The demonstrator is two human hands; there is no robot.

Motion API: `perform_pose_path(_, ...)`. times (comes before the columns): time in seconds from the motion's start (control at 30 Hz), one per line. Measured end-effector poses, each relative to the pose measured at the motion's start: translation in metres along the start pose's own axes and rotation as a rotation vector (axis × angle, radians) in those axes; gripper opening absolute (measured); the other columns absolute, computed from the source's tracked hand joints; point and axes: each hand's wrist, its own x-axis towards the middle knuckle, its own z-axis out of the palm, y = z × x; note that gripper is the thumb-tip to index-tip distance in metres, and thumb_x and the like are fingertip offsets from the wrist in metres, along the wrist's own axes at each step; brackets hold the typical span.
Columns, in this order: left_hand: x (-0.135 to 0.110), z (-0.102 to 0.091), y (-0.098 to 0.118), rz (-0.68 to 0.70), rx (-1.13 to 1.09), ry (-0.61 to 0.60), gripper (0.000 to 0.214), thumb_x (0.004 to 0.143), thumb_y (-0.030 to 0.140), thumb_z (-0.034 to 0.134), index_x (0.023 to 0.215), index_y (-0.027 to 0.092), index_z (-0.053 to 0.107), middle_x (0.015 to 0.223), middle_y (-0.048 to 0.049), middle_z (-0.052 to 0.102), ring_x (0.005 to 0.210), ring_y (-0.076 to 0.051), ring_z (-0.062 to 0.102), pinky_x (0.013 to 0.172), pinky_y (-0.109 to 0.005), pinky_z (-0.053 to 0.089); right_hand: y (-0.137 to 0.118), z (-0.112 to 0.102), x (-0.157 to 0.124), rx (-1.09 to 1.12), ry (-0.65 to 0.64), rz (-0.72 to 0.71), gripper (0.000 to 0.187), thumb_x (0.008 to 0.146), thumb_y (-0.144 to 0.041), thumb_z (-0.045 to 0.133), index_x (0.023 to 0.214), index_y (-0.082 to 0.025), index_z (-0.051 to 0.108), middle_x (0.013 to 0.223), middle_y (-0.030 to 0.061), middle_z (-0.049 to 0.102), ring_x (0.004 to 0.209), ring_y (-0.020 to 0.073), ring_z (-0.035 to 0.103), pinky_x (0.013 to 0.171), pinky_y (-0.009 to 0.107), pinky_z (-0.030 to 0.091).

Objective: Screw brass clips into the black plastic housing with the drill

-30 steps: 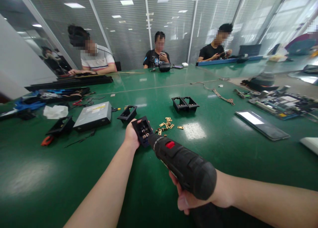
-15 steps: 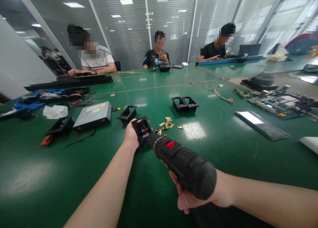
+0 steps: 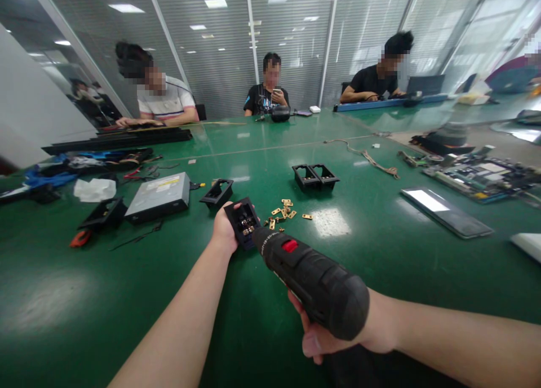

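Observation:
My left hand [image 3: 224, 230] grips a small black socket housing [image 3: 242, 221] with metal contacts showing inside, held tilted on the green table [image 3: 253, 331]. My right hand [image 3: 325, 337] is wrapped round a black electric screwdriver [image 3: 313, 281] with a red switch. The screwdriver's tip points into the housing. Just right of the housing lies a scatter of several small brass plates [image 3: 285, 212].
Empty black housings lie at the centre [image 3: 315, 176] and centre left [image 3: 217, 193]. A grey optical drive [image 3: 157, 196] and another black part [image 3: 103, 213] lie left. A phone [image 3: 446, 212] and circuit boards [image 3: 482, 177] lie right. Three people sit along the far side.
My hands and the screwdriver have stayed almost still on the housing. The person at the far right has moved their head and leaned further right.

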Motion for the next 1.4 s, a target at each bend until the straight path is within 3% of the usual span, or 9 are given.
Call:
perform_pose_path(0.3,-0.0011,0.0019,0.0005,-0.005,-0.003,0.016,0.03,0.08,0.03,0.045,0.086,0.011,0.068,0.062,-0.0095,0.068,0.05,-0.026,0.065,0.046,-0.037,0.052,0.0031,-0.0013,-0.0007,0.022,-0.006,0.024,0.041,0.066,-0.009,0.088,0.1,-0.012,0.067,0.072,-0.0021,0.068,0.062,0.0112,0.068,0.058,0.023,0.058)
perform_pose_path(0.5,-0.0017,0.0027,0.0008,-0.015,-0.027,0.022,0.03,0.081,0.03,0.046,0.088,0.011,0.068,0.063,-0.0091,0.068,0.05,-0.025,0.065,0.046,-0.036,0.052,0.0004,0.0,0.0,0.039,0.0,0.024,0.063,0.065,-0.008,0.088,0.123,-0.014,0.063,0.072,-0.0032,0.067,0.06,0.0111,0.067,0.056,0.022,0.058)
perform_pose_path(0.63,-0.0016,0.0021,0.0006,-0.001,-0.008,0.008,0.028,0.081,0.03,0.046,0.085,0.012,0.067,0.062,-0.009,0.068,0.05,-0.025,0.065,0.046,-0.036,0.052,0.0004,0.0004,-0.0008,0.02,0.001,-0.007,0.065,0.068,-0.008,0.086,0.128,-0.014,0.06,0.074,-0.0024,0.068,0.06,0.0106,0.067,0.056,0.021,0.057)
perform_pose_path(0.87,-0.0005,0.0021,0.0,-0.019,-0.039,0.033,0.031,0.082,0.031,0.046,0.09,0.011,0.068,0.064,-0.0089,0.069,0.05,-0.025,0.065,0.046,-0.036,0.052,0.0036,-0.0004,-0.0013,0.008,-0.012,-0.008,0.028,0.071,-0.011,0.085,0.091,-0.012,0.065,0.075,-0.0007,0.067,0.063,0.0109,0.067,0.059,0.023,0.057)
perform_pose_path(1.1,0.0003,0.0008,-0.0001,-0.015,-0.012,0.013,0.031,0.082,0.032,0.045,0.087,0.012,0.068,0.061,-0.0096,0.068,0.05,-0.026,0.065,0.046,-0.037,0.052,0.0006,0.0005,-0.0011,0.035,-0.005,0.001,0.035,0.064,-0.01,0.09,0.088,-0.012,0.064,0.072,-0.0018,0.067,0.062,0.0116,0.067,0.057,0.023,0.057)
perform_pose_path(1.27,-0.0004,0.0003,-0.0002,-0.01,0.01,-0.008,0.033,0.082,0.033,0.044,0.087,0.011,0.068,0.061,-0.0102,0.067,0.052,-0.027,0.066,0.047,-0.037,0.052,-0.0008,0.0015,-0.0018,0.006,-0.001,-0.008,0.025,0.07,-0.008,0.084,0.085,-0.011,0.063,0.072,-0.0008,0.068,0.061,0.0096,0.066,0.057,0.021,0.056)
perform_pose_path(1.4,-0.0013,0.0006,0.0,-0.008,0.004,-0.008,0.032,0.083,0.033,0.044,0.086,0.012,0.068,0.061,-0.0095,0.067,0.051,-0.026,0.065,0.046,-0.037,0.052,-0.0033,0.0021,-0.001,0.03,0.003,-0.001,0.033,0.064,-0.007,0.088,0.085,-0.011,0.064,0.072,-0.0017,0.068,0.061,0.0107,0.066,0.056,0.021,0.057)
